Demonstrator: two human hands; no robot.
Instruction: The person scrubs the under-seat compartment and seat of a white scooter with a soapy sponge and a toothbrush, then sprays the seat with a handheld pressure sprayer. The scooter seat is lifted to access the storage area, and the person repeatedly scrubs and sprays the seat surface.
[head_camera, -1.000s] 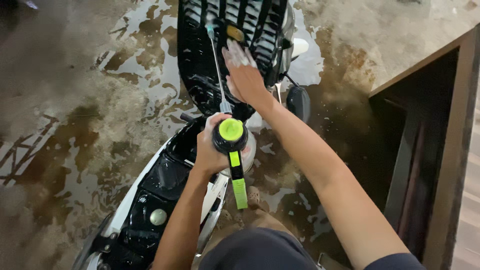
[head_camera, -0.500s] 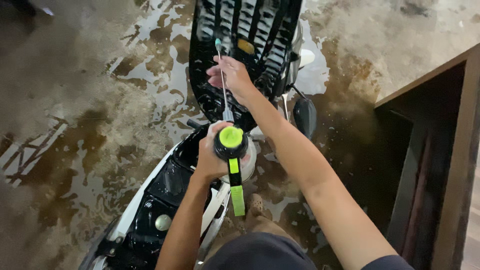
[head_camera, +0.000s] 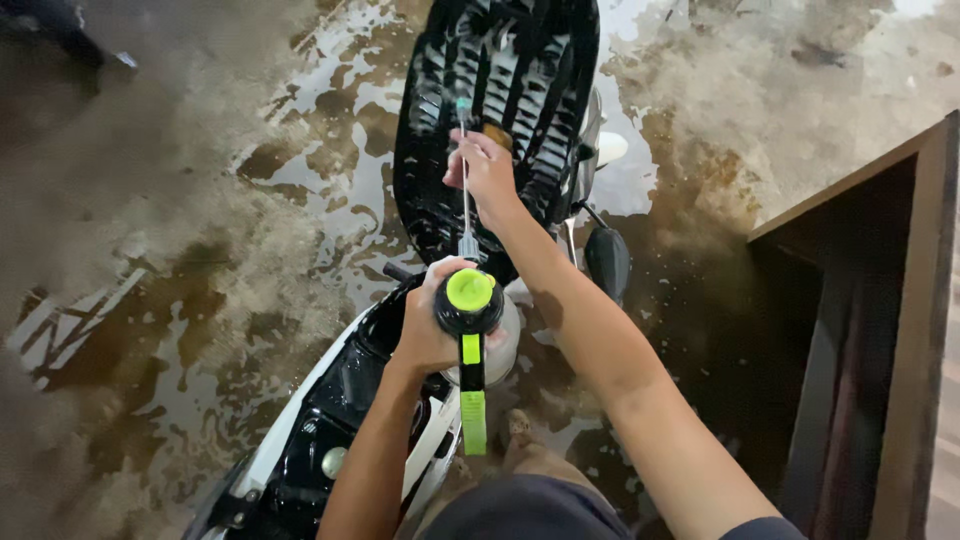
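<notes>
Comparing this moment with the two earlier views: the right hand (head_camera: 487, 170) has drawn back from lying flat and spread on the raised scooter seat underside (head_camera: 500, 110) and now sits bunched near the upper part of the thin spray wand (head_camera: 464, 170), fingers curled round or against it. The left hand (head_camera: 432, 330) is unchanged, fingers wrapped firmly round the body of the pump sprayer (head_camera: 475, 325), whose green cap and hanging green strap face the camera. The sprayer is held above the scooter (head_camera: 330, 440), roughly over the gap between the seat hinge and the dark bodywork. My reading is that hand-wiping of the seat pan has given way to handling of the wand.

Not determinable: whether the right fingers actually pinch the wand or an orange object partly visible behind them; whether any spray is leaving the nozzle tip. The scooter's front is cut off at the bottom edge. Wet concrete floor (head_camera: 200, 240) glare obscures detail. A dark wooden structure (head_camera: 880, 330) at right is only partly in view.
</notes>
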